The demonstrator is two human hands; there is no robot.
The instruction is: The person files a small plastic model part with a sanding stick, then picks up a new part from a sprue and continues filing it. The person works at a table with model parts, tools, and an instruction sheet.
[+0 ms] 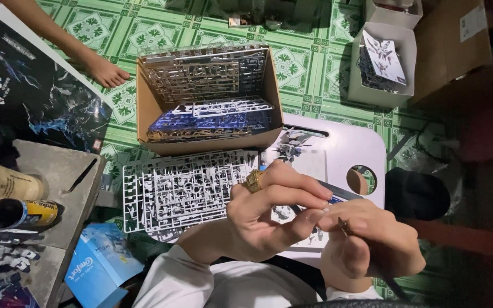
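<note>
Grip first: the right hand [372,245] is curling shut around a thin dark tool handle [392,282], which is running down out of the fist toward the lower edge of view. A tiny dark-gold part [344,227] is poking out at the top of that fist, right where the two hands are meeting. The left hand [269,214], wearing a gold ring [253,181], is pressing its fingertips [315,217] together against that same small piece, so its grip is pinching closed on the part; how much of the piece each hand is bearing is too small to tell. A blue-grey tool [338,194] is showing just behind the left fingers, lying over the white tabletop [366,148].

Both hands are hovering above the near edge of that tabletop, close to the person's white shirt [201,285]. A grey parts frame [184,191] is lying just left of the left hand, overlapping the tabletop's edge. Beyond it, an open cardboard box [149,108] is holding more frames, grey, blue and gold. A smaller white box [383,63] is sitting well apart at upper right on the green tiled floor [309,63]. Another person's bare foot [106,71] is resting on the floor at upper left. A dark bottle [15,212] is lying on a grey stool at left.
</note>
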